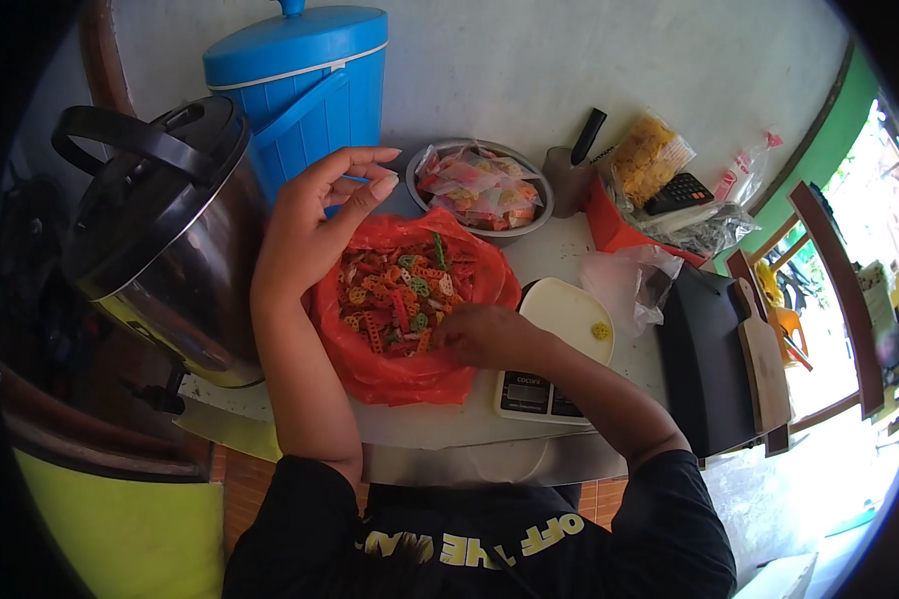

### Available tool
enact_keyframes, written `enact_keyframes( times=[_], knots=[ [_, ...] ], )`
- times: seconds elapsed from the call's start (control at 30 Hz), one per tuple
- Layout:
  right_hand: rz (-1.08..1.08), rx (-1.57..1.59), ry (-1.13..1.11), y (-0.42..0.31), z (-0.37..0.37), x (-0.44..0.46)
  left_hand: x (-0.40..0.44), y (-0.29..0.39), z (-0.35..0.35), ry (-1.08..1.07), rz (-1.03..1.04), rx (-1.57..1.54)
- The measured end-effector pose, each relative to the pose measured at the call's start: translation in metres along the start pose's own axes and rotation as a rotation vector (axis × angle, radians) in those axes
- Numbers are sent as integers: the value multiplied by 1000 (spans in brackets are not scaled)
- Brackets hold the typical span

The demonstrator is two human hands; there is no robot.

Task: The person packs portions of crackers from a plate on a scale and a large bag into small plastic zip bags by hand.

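A red plastic bag (400,382) stands open on the table, filled with dry wheel-shaped and ladder-shaped snack pieces (395,295) in orange, red and green. My left hand (320,215) is raised over the bag's far left rim, its fingers curved and apart with nothing between them. At the bag's right side, my right hand (489,336) reaches in among the pieces; its fingertips are hidden. Under my right forearm lies a white kitchen scale (554,299), with one yellow wheel-shaped piece (600,330) on its plate. I cannot read the scale's display.
Behind the bag sits a metal bowl (514,238) of small filled plastic packets (477,185). A large steel container (185,290) and a blue lidded bucket (315,100) stand left. To the right are a red basket (609,225), a clear plastic bag (634,280) and a black box (704,359).
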State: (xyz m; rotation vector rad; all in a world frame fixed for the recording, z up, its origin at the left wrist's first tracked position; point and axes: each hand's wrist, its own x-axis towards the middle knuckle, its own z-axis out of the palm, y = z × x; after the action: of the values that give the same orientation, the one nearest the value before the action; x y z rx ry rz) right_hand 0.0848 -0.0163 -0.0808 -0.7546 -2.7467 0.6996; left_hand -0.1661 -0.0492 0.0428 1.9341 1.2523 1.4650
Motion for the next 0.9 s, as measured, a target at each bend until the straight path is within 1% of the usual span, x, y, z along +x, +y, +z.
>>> enact_keyframes(
  times=[0.03,0.13,0.23,0.3,0.4,0.5,0.6,0.67,0.73,0.8,0.9],
  knots=[
    [-5,19,65,2,-3,0,0,0,0,4,-1,3],
    [-51,235,169,15,-15,0,1,-1,0,7,-2,3],
    [86,283,276,10,-55,-14,1,-1,0,3,-8,0],
    [139,170,299,20,-81,-28,2,-1,0,-2,-17,3],
    [303,185,39,19,-124,-46,2,-3,0,8,-1,-18],
    [212,41,-5,29,-125,-48,1,-2,-2,20,-9,-10],
    [159,156,80,18,-98,-12,3,-6,-2,25,-2,-28],
    [-36,186,104,5,-64,19,3,-6,-1,28,-1,-33],
    [-144,78,106,-11,-28,54,2,-5,-2,27,-7,-29],
    [-378,-142,242,-13,11,85,0,-3,-2,26,-19,-20],
    [-383,-440,354,-20,44,105,-2,1,-1,29,4,-23]
  ],
)
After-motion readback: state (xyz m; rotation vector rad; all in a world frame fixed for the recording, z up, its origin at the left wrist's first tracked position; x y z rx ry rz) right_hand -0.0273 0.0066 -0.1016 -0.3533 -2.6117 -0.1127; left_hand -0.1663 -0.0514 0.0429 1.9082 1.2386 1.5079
